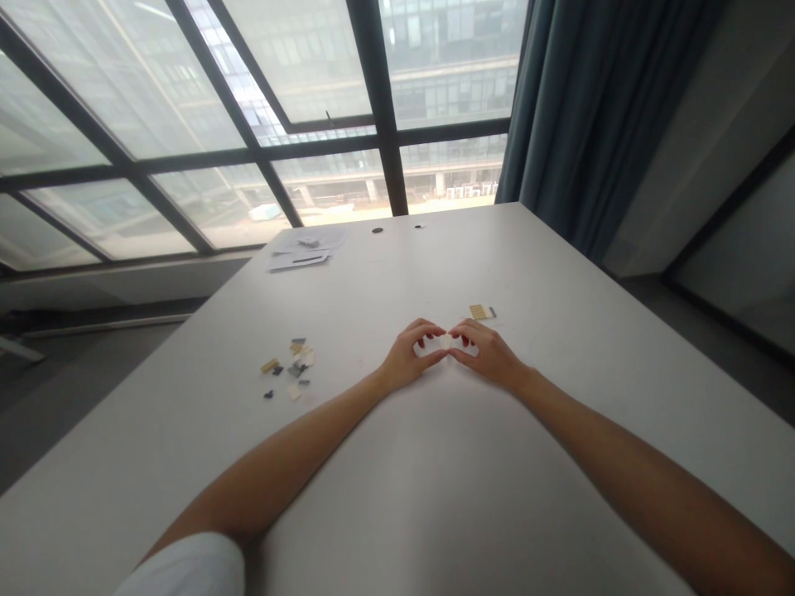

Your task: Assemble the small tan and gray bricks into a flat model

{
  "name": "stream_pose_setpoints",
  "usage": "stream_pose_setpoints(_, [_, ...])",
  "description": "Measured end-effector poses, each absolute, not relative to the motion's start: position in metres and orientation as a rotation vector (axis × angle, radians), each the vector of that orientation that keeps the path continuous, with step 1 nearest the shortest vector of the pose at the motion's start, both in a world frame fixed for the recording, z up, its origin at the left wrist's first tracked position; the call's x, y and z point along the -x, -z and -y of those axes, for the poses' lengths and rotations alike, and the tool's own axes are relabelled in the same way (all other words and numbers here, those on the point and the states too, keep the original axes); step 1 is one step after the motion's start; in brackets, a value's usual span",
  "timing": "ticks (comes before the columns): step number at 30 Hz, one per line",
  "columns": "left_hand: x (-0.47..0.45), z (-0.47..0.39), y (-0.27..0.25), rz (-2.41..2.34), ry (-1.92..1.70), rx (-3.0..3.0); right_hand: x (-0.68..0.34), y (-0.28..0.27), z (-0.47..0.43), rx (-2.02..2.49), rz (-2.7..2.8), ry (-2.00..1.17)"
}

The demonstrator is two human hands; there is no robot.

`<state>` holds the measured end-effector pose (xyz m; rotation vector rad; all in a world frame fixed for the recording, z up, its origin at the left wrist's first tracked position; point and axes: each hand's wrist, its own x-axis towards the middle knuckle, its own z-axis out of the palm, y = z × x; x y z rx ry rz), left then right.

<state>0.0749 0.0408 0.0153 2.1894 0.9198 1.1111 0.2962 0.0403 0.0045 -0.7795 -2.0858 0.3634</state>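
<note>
Between my fingertips, over the middle of the table, is a small cream-coloured piece [445,341] that looks like a toy building brick; its exact shape is too small to make out. My left hand [407,356] pinches it from the left with thumb and fingers. From the right, my right hand [489,351] grips the same piece in a matching pinch. Just beyond my right hand lies a flat tan and white block piece [480,312] with a dark grey end. To the left of my left hand, loose tan, cream, grey and black pieces [296,369] are scattered in a group.
Both forearms rest over a large white table [373,463]. Papers [301,258] with a small item on top lie at its far left. Two small dark round spots [378,230] mark the far edge. Windows [323,174] stand behind, and a blue-grey curtain [571,124] hangs at right.
</note>
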Motion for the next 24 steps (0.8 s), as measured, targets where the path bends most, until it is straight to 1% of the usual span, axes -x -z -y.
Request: stream_pose_setpoints(24, [-0.0754,-0.0421,-0.0138,-0.944,-1.136,-2.205,-0.2961,-0.0044,-0.0393,0.776,2.099,-0.355])
